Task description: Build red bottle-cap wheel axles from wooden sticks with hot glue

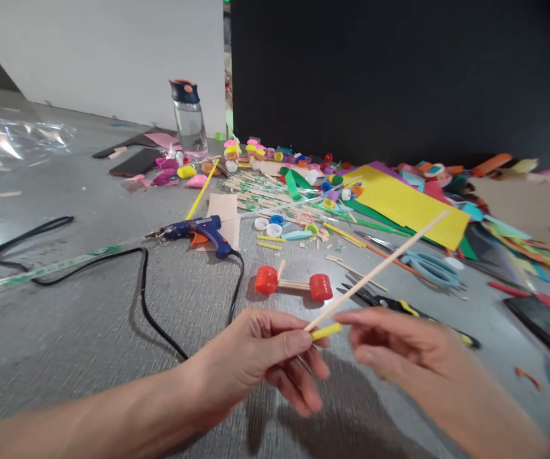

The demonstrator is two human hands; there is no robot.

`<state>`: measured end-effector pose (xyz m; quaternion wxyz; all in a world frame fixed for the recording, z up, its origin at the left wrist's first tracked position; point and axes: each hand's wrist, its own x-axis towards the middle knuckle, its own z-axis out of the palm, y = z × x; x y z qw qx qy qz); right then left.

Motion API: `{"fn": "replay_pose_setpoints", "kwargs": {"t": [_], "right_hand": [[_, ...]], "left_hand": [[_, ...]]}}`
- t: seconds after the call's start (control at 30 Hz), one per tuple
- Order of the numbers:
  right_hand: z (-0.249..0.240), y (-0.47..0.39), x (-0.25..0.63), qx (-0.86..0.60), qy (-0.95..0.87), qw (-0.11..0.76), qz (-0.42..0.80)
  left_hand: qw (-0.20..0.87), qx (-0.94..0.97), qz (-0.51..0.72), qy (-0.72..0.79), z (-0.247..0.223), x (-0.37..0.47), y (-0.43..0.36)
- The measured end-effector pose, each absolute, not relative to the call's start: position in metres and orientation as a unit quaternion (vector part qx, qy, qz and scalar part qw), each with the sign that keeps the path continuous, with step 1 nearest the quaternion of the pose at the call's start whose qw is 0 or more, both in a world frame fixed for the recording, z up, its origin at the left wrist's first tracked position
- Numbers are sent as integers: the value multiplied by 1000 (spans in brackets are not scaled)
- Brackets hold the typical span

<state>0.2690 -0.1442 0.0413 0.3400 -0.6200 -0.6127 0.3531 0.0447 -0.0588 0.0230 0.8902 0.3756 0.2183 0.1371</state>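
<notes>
My left hand point(275, 357) pinches a long thin wooden stick point(375, 274) and a short yellow straw piece point(327, 331) between thumb and fingers. The stick slants up to the right. My right hand point(404, 357) is close to the straw's free end, its index finger stretched out and its thumb apart, with nothing seen in it. Just beyond the hands lies a small assembly of red bottle caps point(321, 287) joined by wooden sticks point(294, 285). To its right are black-and-yellow cutting pliers point(404, 309), partly hidden by my right hand.
A blue glue gun point(198, 231) lies left of centre, its black cord point(145, 306) looping over the table. Blue-handled scissors point(431, 269) and a yellow sheet point(409, 203) lie to the right. A water bottle point(189, 121) stands behind. Loose caps point(274, 229) and yellow straw pieces point(269, 246) lie mid-table.
</notes>
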Motion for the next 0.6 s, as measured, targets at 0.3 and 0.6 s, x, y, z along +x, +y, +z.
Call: {"fn": "replay_pose_setpoints", "kwargs": {"t": [0.3,0.6], "right_hand": [[31,-115,237,-483,-468,478,565],[39,-122,234,-514,-532,446,504]], "left_hand": [[871,430,86,222,21,43,-57],[812,511,100,264,29,43,-58]]}}
